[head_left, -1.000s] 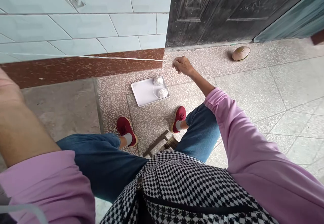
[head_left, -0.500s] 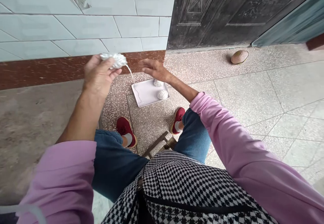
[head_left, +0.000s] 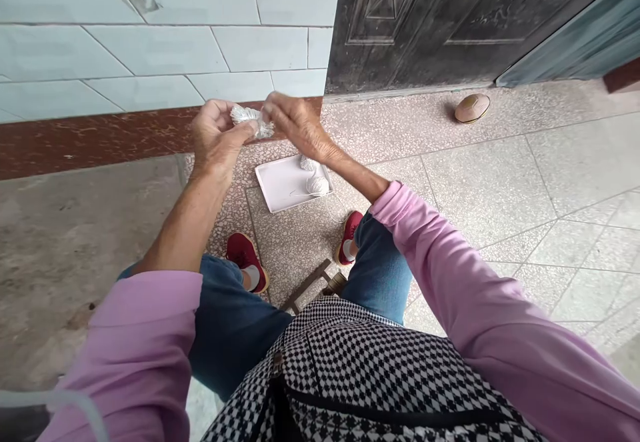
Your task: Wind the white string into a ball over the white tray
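Note:
My left hand (head_left: 216, 137) grips a small white ball of string (head_left: 246, 117), held up in front of the wall. My right hand (head_left: 296, 124) meets it from the right, fingers pinched at the ball's right side on the string. Below them a white tray (head_left: 280, 187) lies on the floor. Two more white string balls (head_left: 315, 179) sit at the tray's right edge. A loose loop of string (head_left: 336, 212) trails from them onto the floor.
My red shoes (head_left: 245, 255) rest on the speckled floor either side of a small wooden stool (head_left: 320, 282). A dark door (head_left: 440, 15) stands at the back right, with a tan round object (head_left: 472, 107) lying before it. A tiled wall fills the left.
One second ago my right hand held a taut string stretched far to the left. My left hand then brought the ball into view, and both hands have come together on it.

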`<state>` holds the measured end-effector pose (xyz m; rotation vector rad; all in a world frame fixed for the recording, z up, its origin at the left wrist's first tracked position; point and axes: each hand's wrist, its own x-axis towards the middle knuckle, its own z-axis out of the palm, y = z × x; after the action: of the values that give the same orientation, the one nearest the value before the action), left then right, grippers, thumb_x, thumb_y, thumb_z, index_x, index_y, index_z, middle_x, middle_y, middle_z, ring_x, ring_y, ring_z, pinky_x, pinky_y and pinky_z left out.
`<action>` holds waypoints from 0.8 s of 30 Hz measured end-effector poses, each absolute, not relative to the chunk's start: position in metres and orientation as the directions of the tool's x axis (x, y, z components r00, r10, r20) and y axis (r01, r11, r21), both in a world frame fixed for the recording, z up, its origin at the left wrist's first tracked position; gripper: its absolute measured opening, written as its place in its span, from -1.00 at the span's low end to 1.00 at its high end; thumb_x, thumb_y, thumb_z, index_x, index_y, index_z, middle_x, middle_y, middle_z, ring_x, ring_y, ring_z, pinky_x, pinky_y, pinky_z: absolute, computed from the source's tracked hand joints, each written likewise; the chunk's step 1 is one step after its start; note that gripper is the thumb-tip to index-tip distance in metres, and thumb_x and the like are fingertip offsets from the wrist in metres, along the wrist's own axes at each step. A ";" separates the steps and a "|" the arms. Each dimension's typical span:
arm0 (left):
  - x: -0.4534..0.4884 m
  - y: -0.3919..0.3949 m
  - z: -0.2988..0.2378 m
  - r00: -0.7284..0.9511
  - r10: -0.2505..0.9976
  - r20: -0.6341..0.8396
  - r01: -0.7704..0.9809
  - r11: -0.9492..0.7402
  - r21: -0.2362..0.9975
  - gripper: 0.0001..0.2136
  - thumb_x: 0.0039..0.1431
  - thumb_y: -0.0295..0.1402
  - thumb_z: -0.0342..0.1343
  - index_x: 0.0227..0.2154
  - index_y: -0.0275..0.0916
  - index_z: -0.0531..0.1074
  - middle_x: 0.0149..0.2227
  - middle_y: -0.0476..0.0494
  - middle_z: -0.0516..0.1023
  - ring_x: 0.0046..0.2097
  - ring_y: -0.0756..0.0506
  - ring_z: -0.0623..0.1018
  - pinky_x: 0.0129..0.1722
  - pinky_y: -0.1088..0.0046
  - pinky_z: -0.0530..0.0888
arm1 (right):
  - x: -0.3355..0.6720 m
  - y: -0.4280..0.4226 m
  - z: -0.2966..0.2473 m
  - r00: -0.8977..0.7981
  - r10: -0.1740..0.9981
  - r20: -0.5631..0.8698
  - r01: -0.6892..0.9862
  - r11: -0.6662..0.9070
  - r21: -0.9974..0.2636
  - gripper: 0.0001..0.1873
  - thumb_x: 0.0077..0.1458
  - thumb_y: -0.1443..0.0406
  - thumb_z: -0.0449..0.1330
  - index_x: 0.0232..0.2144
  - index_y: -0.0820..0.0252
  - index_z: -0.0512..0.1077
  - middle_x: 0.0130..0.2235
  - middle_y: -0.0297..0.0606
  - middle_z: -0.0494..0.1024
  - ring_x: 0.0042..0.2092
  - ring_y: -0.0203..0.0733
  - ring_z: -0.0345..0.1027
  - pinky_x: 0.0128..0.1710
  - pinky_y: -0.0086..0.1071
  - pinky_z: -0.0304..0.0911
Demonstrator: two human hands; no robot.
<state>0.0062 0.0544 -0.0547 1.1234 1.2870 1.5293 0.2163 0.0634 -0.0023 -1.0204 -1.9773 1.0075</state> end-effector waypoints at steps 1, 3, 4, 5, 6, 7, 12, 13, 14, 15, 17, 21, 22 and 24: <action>0.007 0.050 -0.051 -0.197 0.974 0.110 -0.091 -0.129 0.987 -0.35 -0.05 -0.17 0.85 -0.13 -0.10 0.46 -0.19 -0.10 0.71 -0.17 -0.18 0.70 -0.20 0.27 0.73 | 0.223 0.071 0.001 -0.440 0.874 0.204 0.365 0.382 -0.849 -0.50 0.92 0.15 0.13 -0.22 0.10 0.52 -0.19 -0.27 0.67 -0.02 -0.19 0.57 0.12 -0.25 0.45; 0.009 0.040 -0.042 -0.075 0.993 0.090 -0.197 -0.103 0.975 -0.37 -0.05 -0.13 0.83 -0.12 -0.09 0.49 -0.07 -0.20 0.77 -0.05 -0.25 0.77 -0.12 0.19 0.81 | 0.231 0.079 0.001 -0.426 0.888 0.173 0.388 0.352 -0.852 -0.53 0.94 0.33 0.14 -0.22 0.11 0.44 -0.21 -0.34 0.62 -0.08 -0.25 0.48 0.13 -0.29 0.44; 0.009 0.036 -0.038 -0.032 0.996 0.089 -0.244 -0.094 0.965 -0.37 -0.05 -0.12 0.84 -0.12 -0.08 0.49 -0.01 -0.23 0.78 0.03 -0.28 0.79 -0.05 0.15 0.85 | 0.233 0.079 0.000 -0.427 0.890 0.161 0.377 0.337 -0.863 -0.51 0.96 0.32 0.14 -0.23 0.10 0.42 -0.21 -0.35 0.60 -0.08 -0.25 0.46 0.12 -0.30 0.45; 0.010 0.033 -0.034 -0.008 0.996 0.094 -0.282 -0.092 0.955 -0.36 -0.04 -0.10 0.84 -0.12 -0.08 0.49 0.04 -0.24 0.79 0.09 -0.31 0.80 0.01 0.11 0.88 | 0.233 0.076 -0.002 -0.430 0.890 0.149 0.360 0.321 -0.876 -0.47 0.99 0.26 0.15 -0.25 0.10 0.40 -0.21 -0.34 0.60 -0.06 -0.24 0.46 0.12 -0.30 0.46; 0.010 0.032 -0.031 -0.003 0.995 0.104 -0.310 -0.100 0.945 -0.35 -0.05 -0.09 0.85 -0.13 -0.07 0.48 0.06 -0.24 0.79 0.13 -0.32 0.81 0.06 0.08 0.89 | 0.231 0.071 -0.004 -0.440 0.889 0.131 0.350 0.303 -0.886 -0.42 1.00 0.18 0.16 -0.27 0.09 0.41 -0.22 -0.32 0.59 -0.04 -0.22 0.48 0.11 -0.30 0.47; 0.010 0.033 -0.029 -0.015 0.993 0.116 -0.329 -0.114 0.937 -0.33 -0.06 -0.09 0.86 -0.13 -0.07 0.46 0.06 -0.23 0.78 0.14 -0.32 0.81 0.09 0.06 0.90 | 0.228 0.064 -0.005 -0.454 0.885 0.105 0.354 0.288 -0.890 -0.38 1.00 0.11 0.17 -0.30 0.08 0.41 -0.24 -0.31 0.59 -0.02 -0.19 0.51 0.11 -0.29 0.48; 0.011 0.049 -0.034 -0.165 0.981 0.106 -0.275 -0.149 0.950 -0.38 -0.04 -0.30 0.79 -0.15 -0.07 0.41 -0.06 -0.14 0.77 -0.01 -0.22 0.78 -0.08 0.22 0.84 | 0.210 0.026 0.006 -0.551 0.831 -0.069 0.518 0.276 -0.810 -0.48 0.85 0.38 0.29 -0.32 0.07 0.41 -0.27 -0.27 0.59 -0.09 -0.10 0.56 0.16 -0.22 0.49; 0.011 0.052 -0.036 -0.199 0.974 0.110 -0.232 -0.156 0.960 -0.41 -0.01 -0.37 0.75 -0.15 -0.08 0.40 -0.11 -0.10 0.75 -0.08 -0.19 0.75 -0.11 0.27 0.81 | 0.209 0.020 0.010 -0.570 0.817 -0.084 0.525 0.284 -0.802 -0.49 0.84 0.43 0.27 -0.31 0.07 0.40 -0.26 -0.26 0.60 -0.09 -0.09 0.56 0.17 -0.21 0.50; 0.009 0.054 -0.038 -0.230 0.965 0.124 -0.179 -0.167 0.969 -0.43 0.00 -0.43 0.72 -0.16 -0.08 0.39 -0.16 -0.06 0.71 -0.13 -0.15 0.71 -0.13 0.30 0.78 | 0.208 0.016 0.013 -0.589 0.803 -0.093 0.523 0.291 -0.801 -0.50 0.85 0.45 0.25 -0.29 0.08 0.40 -0.26 -0.25 0.60 -0.09 -0.08 0.56 0.17 -0.21 0.51; 0.008 0.056 -0.040 -0.255 0.956 0.146 -0.119 -0.181 0.976 -0.44 0.00 -0.50 0.70 -0.16 -0.09 0.39 -0.20 -0.02 0.68 -0.17 -0.13 0.68 -0.13 0.32 0.76 | 0.208 0.014 0.016 -0.605 0.791 -0.092 0.513 0.299 -0.805 -0.51 0.86 0.44 0.24 -0.28 0.09 0.41 -0.25 -0.24 0.60 -0.08 -0.07 0.56 0.18 -0.22 0.53; 0.004 0.056 -0.042 -0.275 0.942 0.193 0.009 -0.199 0.980 -0.43 -0.03 -0.58 0.68 -0.16 -0.10 0.40 -0.23 0.02 0.64 -0.20 -0.12 0.66 -0.08 0.28 0.77 | 0.212 0.013 0.020 -0.623 0.780 -0.062 0.480 0.318 -0.818 -0.52 0.89 0.36 0.27 -0.26 0.11 0.44 -0.24 -0.23 0.61 -0.04 -0.07 0.60 0.21 -0.23 0.56; 0.000 0.046 -0.034 -0.187 0.962 0.198 0.129 -0.176 0.976 -0.44 -0.13 -0.58 0.74 -0.18 -0.16 0.51 -0.21 -0.06 0.70 -0.18 -0.17 0.72 -0.03 0.19 0.79 | 0.229 0.031 0.018 -0.584 0.810 0.060 0.407 0.356 -0.841 -0.57 0.94 0.14 0.30 -0.13 0.14 0.58 -0.18 -0.22 0.65 -0.01 -0.09 0.63 0.18 -0.25 0.60; 0.001 0.041 -0.030 -0.142 0.973 0.180 0.109 -0.166 0.980 -0.45 -0.16 -0.55 0.75 -0.19 -0.17 0.55 -0.21 -0.08 0.73 -0.17 -0.18 0.73 -0.05 0.20 0.79 | 0.233 0.037 0.017 -0.565 0.821 0.087 0.390 0.358 -0.848 -0.57 0.97 0.13 0.24 -0.09 0.16 0.60 -0.16 -0.23 0.66 -0.03 -0.12 0.61 0.14 -0.25 0.60; 0.004 0.031 -0.022 -0.029 0.990 0.137 0.020 -0.136 0.990 -0.51 -0.16 -0.48 0.73 -0.18 -0.17 0.63 -0.18 -0.13 0.80 -0.15 -0.19 0.75 -0.07 0.22 0.79 | 0.241 0.049 0.016 -0.523 0.844 0.115 0.366 0.345 -0.864 -0.51 1.00 0.13 0.12 -0.07 0.19 0.60 -0.16 -0.24 0.64 -0.08 -0.17 0.57 0.07 -0.26 0.57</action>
<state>0.0043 0.0312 -0.0219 1.3087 1.1772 1.3243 0.2406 0.0494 0.0158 -1.0528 -2.0503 1.1086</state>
